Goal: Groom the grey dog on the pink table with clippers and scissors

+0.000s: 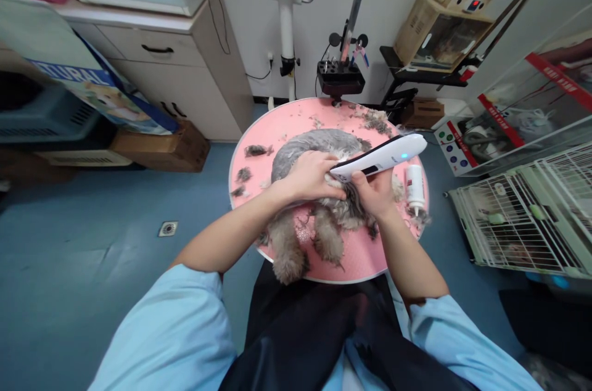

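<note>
A grey dog (296, 153), its body coat cropped short and its legs still shaggy, lies on a round pink grooming table (319, 261). My left hand (315, 175) holds the dog around the neck and shoulder, thumb apart from the fingers. In my right hand (375, 190) is a white hair clipper (383, 156) with a lit blue light. Its blade end points left and meets the dog's coat close to my left fingers. The dog's head is partly hidden under my hands and the clipper.
Cut hair tufts (377, 121) are scattered over the tabletop. A white squeeze bottle (415, 186) lies near its right edge. Behind the table stands a black tool holder (341, 78) on a metal pole. Wire cages (518, 212) are at right, a cabinet (152, 76) at left.
</note>
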Action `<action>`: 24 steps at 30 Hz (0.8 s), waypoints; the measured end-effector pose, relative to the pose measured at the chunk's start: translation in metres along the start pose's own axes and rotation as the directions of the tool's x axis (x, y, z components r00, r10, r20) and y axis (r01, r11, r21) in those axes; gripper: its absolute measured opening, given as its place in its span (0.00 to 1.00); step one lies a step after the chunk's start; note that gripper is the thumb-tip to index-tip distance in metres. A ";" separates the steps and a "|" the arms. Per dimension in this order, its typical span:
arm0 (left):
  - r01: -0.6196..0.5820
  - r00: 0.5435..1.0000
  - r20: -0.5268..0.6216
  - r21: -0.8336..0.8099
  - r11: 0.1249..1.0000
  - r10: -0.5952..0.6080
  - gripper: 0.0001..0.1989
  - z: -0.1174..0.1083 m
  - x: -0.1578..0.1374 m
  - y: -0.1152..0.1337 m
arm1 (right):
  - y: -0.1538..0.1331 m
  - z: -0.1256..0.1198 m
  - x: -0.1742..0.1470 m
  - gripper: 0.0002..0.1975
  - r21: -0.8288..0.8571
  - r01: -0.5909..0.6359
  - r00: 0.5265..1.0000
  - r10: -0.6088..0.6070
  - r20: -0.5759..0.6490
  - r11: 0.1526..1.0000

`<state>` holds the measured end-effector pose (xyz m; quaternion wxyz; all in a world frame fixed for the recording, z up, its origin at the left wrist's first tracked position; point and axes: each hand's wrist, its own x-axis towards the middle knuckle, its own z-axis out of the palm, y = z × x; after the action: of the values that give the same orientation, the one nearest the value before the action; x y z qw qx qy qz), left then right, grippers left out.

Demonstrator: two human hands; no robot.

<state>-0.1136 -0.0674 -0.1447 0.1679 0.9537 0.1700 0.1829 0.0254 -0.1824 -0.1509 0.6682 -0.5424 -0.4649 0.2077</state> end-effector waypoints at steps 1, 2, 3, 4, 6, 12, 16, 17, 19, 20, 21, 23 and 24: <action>-0.004 1.000 0.000 -0.006 1.000 0.004 0.32 0.000 0.000 0.000 | 0.000 0.001 0.000 0.19 -0.012 0.005 1.000 -0.005 0.005 1.000; -0.002 1.000 -0.005 -0.010 1.000 0.002 0.32 0.000 0.000 0.000 | 0.000 0.002 -0.001 0.19 -0.026 0.011 1.000 -0.011 -0.002 1.000; 0.008 1.000 -0.013 -0.011 1.000 -0.008 0.33 0.000 0.000 0.000 | 0.001 0.002 -0.001 0.19 -0.038 0.018 1.000 -0.018 -0.017 0.999; 0.024 0.999 -0.023 -0.010 1.000 -0.025 0.33 0.001 -0.001 0.000 | 0.001 0.002 -0.002 0.19 -0.052 0.022 0.999 -0.023 -0.034 0.998; 0.059 0.997 -0.041 -0.005 0.998 -0.060 0.34 0.001 -0.002 0.002 | 0.002 0.002 -0.002 0.18 -0.096 0.026 0.998 -0.031 -0.056 0.995; 0.060 0.997 -0.053 -0.016 0.998 -0.061 0.33 0.002 -0.004 0.005 | 0.004 0.004 -0.002 0.20 -0.138 0.034 0.997 -0.044 -0.069 0.990; 0.091 0.993 -0.070 -0.023 0.996 -0.093 0.35 0.003 -0.005 0.006 | 0.003 0.008 -0.002 0.22 -0.141 0.011 0.979 -0.040 -0.200 0.990; 0.090 0.993 -0.072 -0.030 0.995 -0.092 0.34 0.003 -0.006 0.006 | 0.002 0.009 -0.002 0.23 -0.164 -0.004 0.979 -0.029 -0.200 0.987; 0.096 0.992 -0.083 -0.046 0.994 -0.099 0.33 0.004 -0.007 0.006 | 0.001 0.011 -0.003 0.24 -0.199 -0.031 0.986 -0.002 -0.165 0.979; 0.103 0.990 -0.087 -0.053 0.993 -0.108 0.32 0.005 -0.008 0.006 | 0.000 0.011 -0.004 0.24 -0.204 -0.041 0.989 0.011 -0.145 0.978; 0.112 0.989 -0.089 -0.057 0.992 -0.117 0.33 0.005 -0.009 0.005 | 0.000 0.012 -0.004 0.24 -0.197 -0.050 0.990 0.023 -0.136 0.979; 0.119 0.988 -0.089 -0.052 0.992 -0.123 0.34 0.006 -0.010 0.005 | -0.001 0.014 -0.005 0.23 -0.161 -0.066 0.984 0.038 -0.174 0.985; 0.116 0.989 -0.087 -0.047 0.992 -0.120 0.35 0.006 -0.011 0.005 | -0.002 0.016 -0.005 0.23 -0.142 -0.073 0.977 0.043 -0.208 0.987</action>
<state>-0.1199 -0.0773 -0.1513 0.1907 0.9290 0.2296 0.2188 0.0095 -0.1786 -0.1518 0.6637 -0.6226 -0.3920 0.1351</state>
